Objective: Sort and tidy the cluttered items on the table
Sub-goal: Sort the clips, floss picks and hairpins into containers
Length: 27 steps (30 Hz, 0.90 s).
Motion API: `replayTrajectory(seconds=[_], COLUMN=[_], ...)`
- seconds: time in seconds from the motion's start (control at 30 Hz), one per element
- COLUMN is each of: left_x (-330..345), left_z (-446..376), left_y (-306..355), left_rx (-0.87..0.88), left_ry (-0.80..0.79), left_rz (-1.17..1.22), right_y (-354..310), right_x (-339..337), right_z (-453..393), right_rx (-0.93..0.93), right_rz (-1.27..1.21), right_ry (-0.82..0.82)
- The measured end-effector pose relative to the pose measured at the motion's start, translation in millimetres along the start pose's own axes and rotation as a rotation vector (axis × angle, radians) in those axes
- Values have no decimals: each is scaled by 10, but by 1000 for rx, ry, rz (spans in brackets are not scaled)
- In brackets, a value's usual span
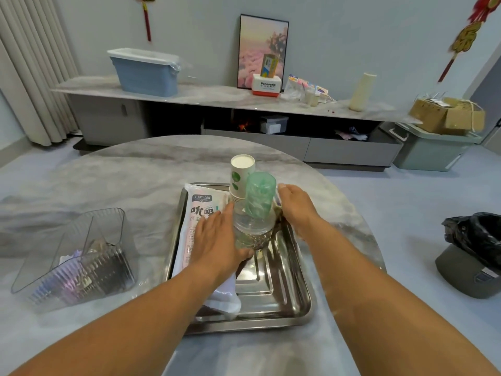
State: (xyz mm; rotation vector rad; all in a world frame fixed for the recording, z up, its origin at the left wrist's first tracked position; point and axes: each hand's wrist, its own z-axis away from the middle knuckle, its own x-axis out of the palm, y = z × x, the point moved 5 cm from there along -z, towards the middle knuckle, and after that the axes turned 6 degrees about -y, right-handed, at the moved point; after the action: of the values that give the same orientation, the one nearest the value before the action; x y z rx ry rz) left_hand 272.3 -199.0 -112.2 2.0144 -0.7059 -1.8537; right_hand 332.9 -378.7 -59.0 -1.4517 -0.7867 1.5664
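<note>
On the desk (135, 169), tray (284, 302) holding packet (200, 210), paper cups (241, 175), green cup (260, 196); left hand (217, 237) flat, touching a clear jar (250, 232); right hand (296, 204) open beside the cups.

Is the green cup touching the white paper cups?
Cannot tell. In the head view the green cup overlaps the stack of paper cups, hiding any contact or gap between them.

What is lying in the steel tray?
In the tray: a straw packet, stacked paper cups, a green cup inverted over a clear jar, and a white cloth. The hands cover anything beneath them.
</note>
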Motion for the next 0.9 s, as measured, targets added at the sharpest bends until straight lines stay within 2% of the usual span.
replayTrajectory(seconds=[0.1, 0.2, 0.3, 0.57, 0.67, 0.73, 0.83, 0.9], left_x=[13, 31, 31, -55, -199, -278, -346, -396], left_z=[-9, -25, -21, -5, 48, 107, 199, 267], left_y=[-23, -48, -50, -21, 26, 38, -1, -28], left_rx=[7, 0, 5, -14, -2, -4, -76, -123], left_ry=[23, 32, 45, -26, -37, -42, -102, -124], left_rz=[23, 37, 71, 170, 196, 93, -41, -27], right_y=[26, 139, 192, 158, 95, 56, 43, 81], right_x=[-28, -17, -16, -83, -167, -166, -124, -89], right_z=[-93, -110, -125, -72, 26, 95, 205, 317], right_rx=[69, 158, 156, 181, 222, 251, 264, 281], right_rz=[55, -106, -166, -220, -185, -122, 5, 42], right_ry=[-24, -72, 2, 43, 61, 33, 5, 3])
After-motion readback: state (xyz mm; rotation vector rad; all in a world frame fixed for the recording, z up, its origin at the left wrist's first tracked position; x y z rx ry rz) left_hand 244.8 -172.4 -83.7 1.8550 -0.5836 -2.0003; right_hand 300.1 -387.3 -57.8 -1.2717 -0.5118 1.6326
